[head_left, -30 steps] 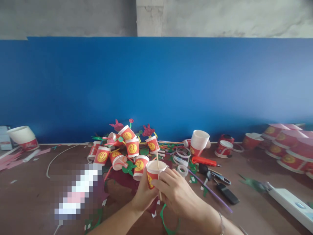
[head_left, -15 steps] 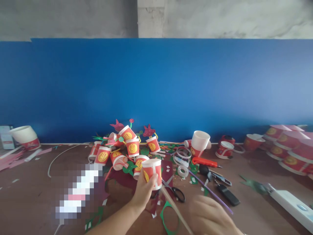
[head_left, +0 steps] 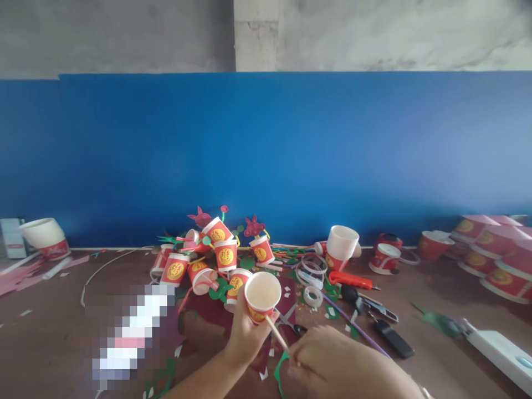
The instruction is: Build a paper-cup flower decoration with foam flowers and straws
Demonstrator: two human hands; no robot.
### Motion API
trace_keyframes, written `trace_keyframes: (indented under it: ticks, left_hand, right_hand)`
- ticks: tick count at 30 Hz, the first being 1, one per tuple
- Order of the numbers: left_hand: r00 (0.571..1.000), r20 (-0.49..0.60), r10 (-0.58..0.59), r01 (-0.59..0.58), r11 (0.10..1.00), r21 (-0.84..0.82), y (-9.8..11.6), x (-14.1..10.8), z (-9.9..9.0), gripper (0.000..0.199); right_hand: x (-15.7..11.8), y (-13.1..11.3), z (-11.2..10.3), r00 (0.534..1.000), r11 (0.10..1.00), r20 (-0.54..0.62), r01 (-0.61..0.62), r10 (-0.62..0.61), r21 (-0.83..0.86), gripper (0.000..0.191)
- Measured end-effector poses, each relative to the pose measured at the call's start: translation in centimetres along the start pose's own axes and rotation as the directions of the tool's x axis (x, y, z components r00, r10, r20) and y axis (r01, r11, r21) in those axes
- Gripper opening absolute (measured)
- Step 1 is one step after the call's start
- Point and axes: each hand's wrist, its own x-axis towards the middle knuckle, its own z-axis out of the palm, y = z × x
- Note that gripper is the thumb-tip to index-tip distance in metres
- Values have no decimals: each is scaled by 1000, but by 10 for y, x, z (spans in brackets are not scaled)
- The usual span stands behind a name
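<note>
My left hand is wrapped round a red and white paper cup. The cup tilts so that its bare inside faces me, with a yellow print on its lower side. In my right hand, the fingers are closed on a pale thin stick, which looks wooden. The stick's far end meets the lower side of the cup; whether it pierces the wall I cannot tell. Scissors lie just behind the stick, partly hidden by my right hand. Under my hands is a cut green paper scrap.
Behind the hands is a pile of decorated paper cups. To the right lie a tape roll, an orange-handled cutter, keys with a black fob and a glue gun. Stacked cups stand far right, before a blue wall.
The cup has tipped its mouth toward me. My right hand has moved left to the cup and now grips the stick near it. The view has shifted slightly.
</note>
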Motion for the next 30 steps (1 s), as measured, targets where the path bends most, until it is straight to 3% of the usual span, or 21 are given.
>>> trace_keyframes:
  ticks: [3,6,9,11,20,24,28,30]
  left_hand:
    - [999,20,49,-50,997,53,-5,0,-1,56]
    - [996,22,89,-91,988,125,-8,-1,-2,59]
    - [993,14,120,-120,975,188,-7,-2,-2,57]
    - [991,17,135,-135,973,189,-4,-2,-2,55]
    - [994,57,96,-103,987,120,-1,-3,-2,54]
    - [993,44,110,-116,977,181,-1,-2,-3,55]
    - [992,48,118,-126,971,203,-1,-1,-4,55]
    - [992,54,114,-123,973,196,-1,-2,-4,54]
  right_hand:
    - [3,5,-2,988,963,35,-152,148,221,22]
    - [5,6,-10,959,857,96,-283,268,430,45]
    - [8,7,-15,922,731,187,-383,339,564,53]
    - [9,8,-14,900,694,213,-429,380,578,56]
    - [9,12,-11,894,685,192,-435,404,584,58]
    - [8,17,-2,893,679,167,-428,417,596,61]
    - [8,19,0,890,622,182,-426,418,657,61]
    - [8,17,-3,892,571,124,-380,435,728,60]
